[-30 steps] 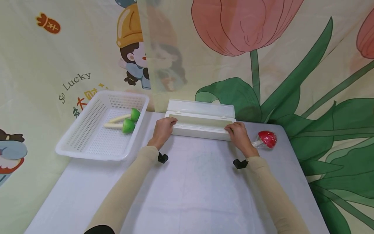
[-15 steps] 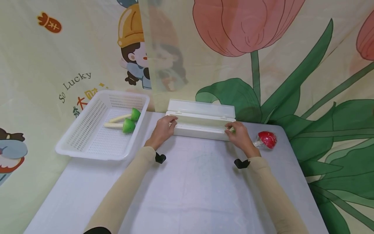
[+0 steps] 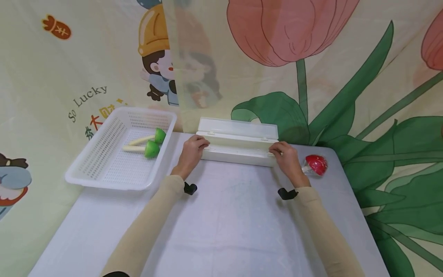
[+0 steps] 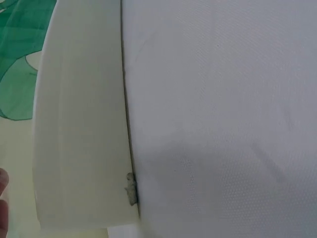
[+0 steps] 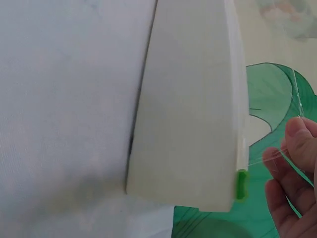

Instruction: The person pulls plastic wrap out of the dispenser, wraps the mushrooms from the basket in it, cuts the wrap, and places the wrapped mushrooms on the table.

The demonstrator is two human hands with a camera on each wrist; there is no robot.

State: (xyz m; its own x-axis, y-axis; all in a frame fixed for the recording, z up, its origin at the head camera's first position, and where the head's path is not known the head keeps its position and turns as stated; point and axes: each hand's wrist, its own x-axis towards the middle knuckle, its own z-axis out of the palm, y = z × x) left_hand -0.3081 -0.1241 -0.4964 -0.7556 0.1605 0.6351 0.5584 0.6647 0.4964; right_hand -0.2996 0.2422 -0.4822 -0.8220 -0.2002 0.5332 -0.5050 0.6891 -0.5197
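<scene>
A long white cling film dispenser (image 3: 238,157) lies at the table's far edge, its clear lid (image 3: 238,125) raised at the back. At its left end, my left hand (image 3: 190,152) has thumb and fingertips together at the upper edge; the film there is hardly visible. My right hand (image 3: 288,157) is at the right end. In the right wrist view, its thumb and fingers pinch clear cling film (image 5: 262,160), which stretches from the box's edge. A small green slider (image 5: 241,184) sits on that edge, near the corner. The left wrist view catches only fingertips (image 4: 3,186).
A white perforated basket (image 3: 114,179) stands on the left, holding two green-headed brushes (image 3: 151,149) with pale handles. Right of the box lies a red mushroom-shaped item (image 3: 316,165) in clear wrapping. A printed cloth backdrop (image 3: 214,57) hangs right behind the table (image 3: 235,223).
My right hand has shifted slightly right and away, and the green bit seen under it half a second ago is hidden in the head view. My left hand has moved slightly left.
</scene>
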